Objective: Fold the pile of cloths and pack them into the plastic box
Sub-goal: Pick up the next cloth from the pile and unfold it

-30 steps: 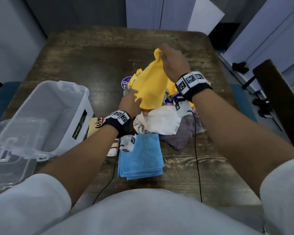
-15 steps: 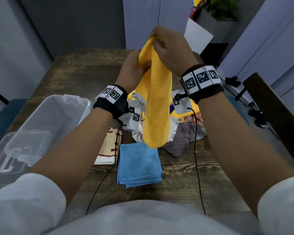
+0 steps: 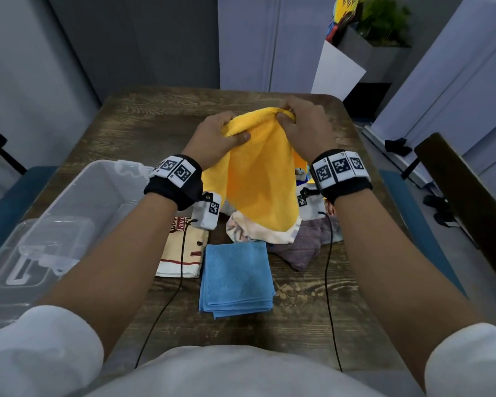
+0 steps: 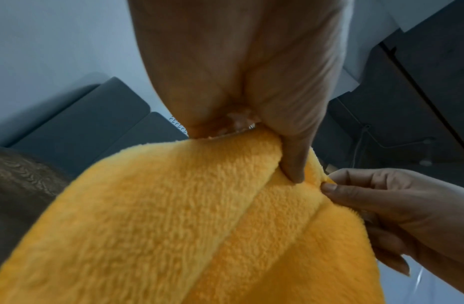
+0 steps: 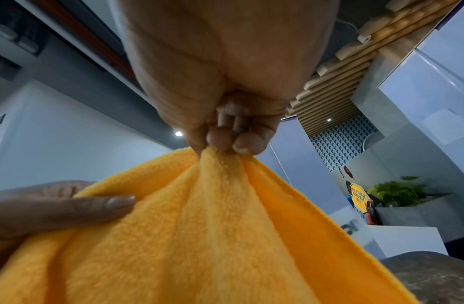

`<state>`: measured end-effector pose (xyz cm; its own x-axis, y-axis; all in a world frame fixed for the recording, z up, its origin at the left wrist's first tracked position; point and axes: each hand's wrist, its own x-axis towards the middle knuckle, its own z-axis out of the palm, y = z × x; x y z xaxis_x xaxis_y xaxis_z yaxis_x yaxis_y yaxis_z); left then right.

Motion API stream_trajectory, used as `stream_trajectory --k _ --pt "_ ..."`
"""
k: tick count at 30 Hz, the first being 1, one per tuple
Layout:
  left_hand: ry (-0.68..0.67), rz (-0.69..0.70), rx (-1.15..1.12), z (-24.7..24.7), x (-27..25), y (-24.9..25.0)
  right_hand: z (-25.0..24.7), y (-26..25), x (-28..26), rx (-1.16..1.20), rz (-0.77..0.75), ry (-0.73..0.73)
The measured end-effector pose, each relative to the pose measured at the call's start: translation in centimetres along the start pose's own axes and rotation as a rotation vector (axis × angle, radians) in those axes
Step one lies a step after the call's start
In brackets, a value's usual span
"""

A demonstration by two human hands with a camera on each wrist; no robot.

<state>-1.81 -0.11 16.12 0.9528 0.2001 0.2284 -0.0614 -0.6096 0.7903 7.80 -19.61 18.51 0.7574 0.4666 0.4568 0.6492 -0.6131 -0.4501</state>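
Observation:
A fluffy yellow cloth (image 3: 257, 179) hangs in the air above the table, held along its top edge by both hands. My left hand (image 3: 226, 136) pinches its left end, thumb on the near side (image 4: 293, 164). My right hand (image 3: 295, 121) pinches the right end, fingertips bunched on the fabric (image 5: 225, 144). Under the cloth lies the unfolded pile (image 3: 301, 242) of white, mauve and printed cloths. A folded blue cloth (image 3: 236, 277) lies near me, a folded cream printed cloth (image 3: 182, 250) to its left. The clear plastic box (image 3: 78, 213) stands open at the left.
The box's clear lid (image 3: 17, 270) lies under its near end at the table's left edge. A dark wooden chair back (image 3: 467, 202) stands to the right of the table. Black cables (image 3: 328, 282) trail from both wrists across the wooden table (image 3: 161, 116).
The yellow cloth came up off the pile. My hands, close together on one bunched end half a second ago, have moved apart along its top edge, spreading it wider.

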Motion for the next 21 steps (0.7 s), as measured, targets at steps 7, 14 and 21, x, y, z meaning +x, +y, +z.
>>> stream_trajectory --k 7,14,21 --pt "-0.154 -0.036 -0.1 -0.9 -1.7 -0.9 1.7 1.5 -1.5 0.019 0.082 -0.101" --pt "-0.169 -0.093 0.158 -0.6 -1.7 -3.7 4.9 3.5 -2.9 -0.098 0.156 -0.307" --pt "-0.085 -0.057 0.187 -1.1 -1.3 -3.1 4.7 3.6 -2.7 -0.245 0.263 -0.239"
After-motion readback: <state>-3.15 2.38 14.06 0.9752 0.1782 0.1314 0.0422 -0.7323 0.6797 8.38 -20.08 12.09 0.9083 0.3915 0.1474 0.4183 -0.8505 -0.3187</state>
